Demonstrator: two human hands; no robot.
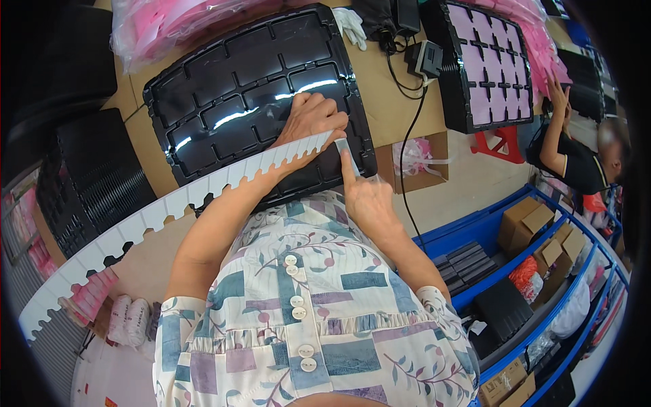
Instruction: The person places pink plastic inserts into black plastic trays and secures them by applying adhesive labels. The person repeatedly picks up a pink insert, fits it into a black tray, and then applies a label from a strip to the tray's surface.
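Note:
A long white strip with a row of notches along one edge (224,180) runs from the far lower left up to my hands, in front of my body. My left hand (312,121) is closed on its right end, fingers curled, above a black plastic compartment tray (251,74). Just right of it, my right hand (369,203) has its index finger laid along a short pale end piece of the strip (347,157), the other fingers folded under. The thumb of that hand is hidden. The tray lies on the brown tabletop under my left hand.
Stacked black trays (88,180) stand at left; another stack with lilac inserts (491,64) is at right. A small device (425,60) trails a black cable. Pink goods in clear plastic (176,27) lie behind. A blue rack (475,285) holds boxes; another person (576,152) works at far right.

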